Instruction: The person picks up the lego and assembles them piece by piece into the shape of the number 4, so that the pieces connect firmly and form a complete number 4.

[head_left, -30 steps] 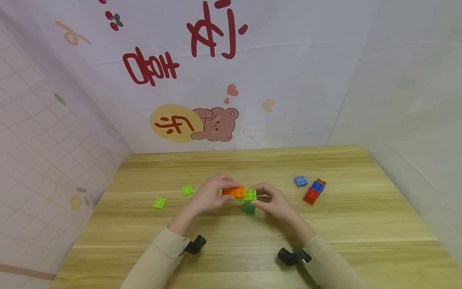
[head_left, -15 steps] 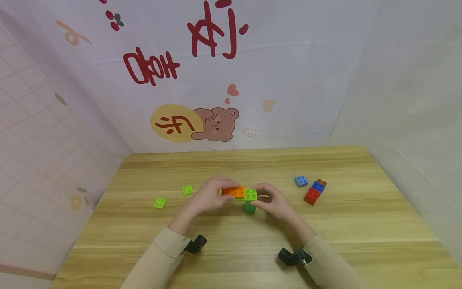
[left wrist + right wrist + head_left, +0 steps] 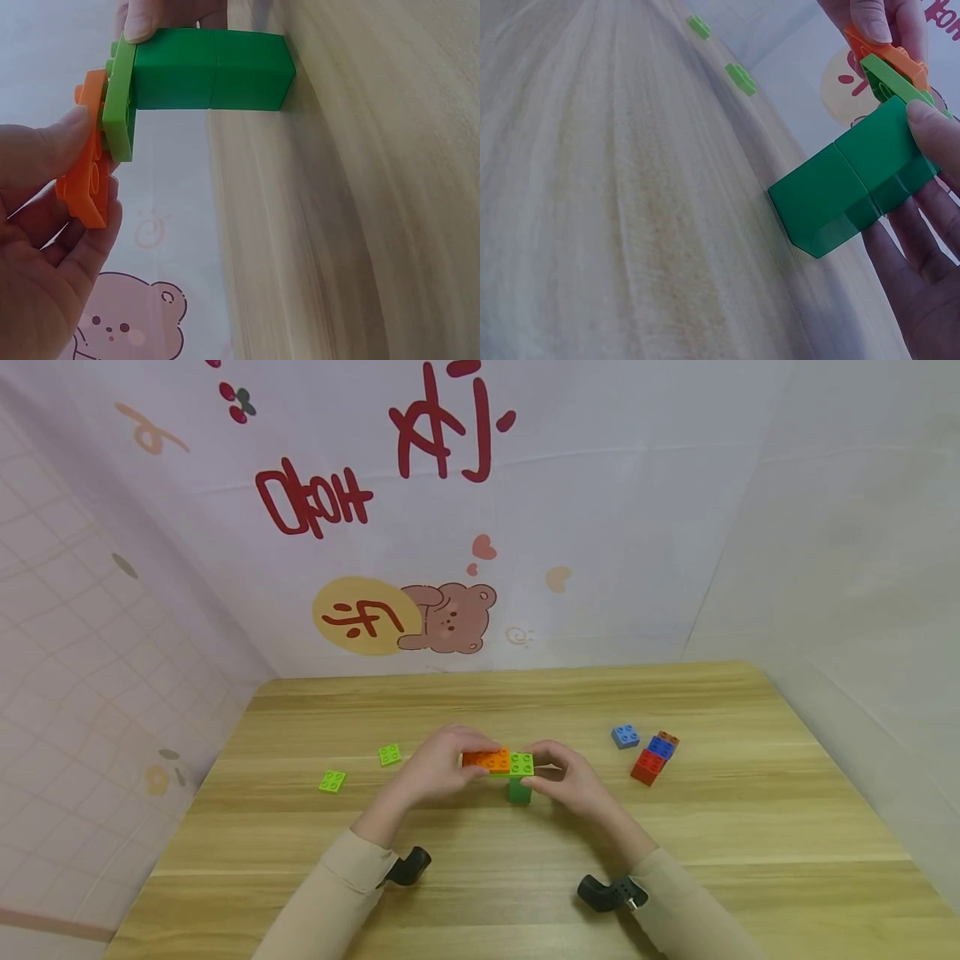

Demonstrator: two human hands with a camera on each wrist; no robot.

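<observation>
Fingers of the left hand [image 3: 435,764] are set narrow, thumb on one side and fingertips on the other, pinching an orange studded plate [image 3: 487,761]. The right hand [image 3: 568,781] holds a two-brick green stack [image 3: 214,71], its thumb near the upper rim and its other fingers along the far side. That stack stands upright on the wood-grain tabletop [image 3: 480,877]. Across its top lies a light-green plate [image 3: 521,764], four studs bare at the right end; the orange studded plate sits over the rest and juts past the left end. Whether it is pressed fully down, I cannot tell.

Just behind the hands, a black wrist mount [image 3: 410,867] pokes from the left beige sleeve [image 3: 322,893], and a second black mount [image 3: 611,893] from the right beige sleeve [image 3: 693,906].

Farther out, to the left, lie two loose four-stud plates, the nearer one [image 3: 332,782] and the farther one [image 3: 390,754], both light green and apart. To the right, a red brick [image 3: 647,767], a dark-blue brick [image 3: 661,747] and a brown brick [image 3: 668,740] run away in a row; near them is a light-blue brick [image 3: 626,737].

Beyond hangs a pale cloth backdrop [image 3: 600,510], printed with a bear [image 3: 453,620] and red lettering [image 3: 442,427].
</observation>
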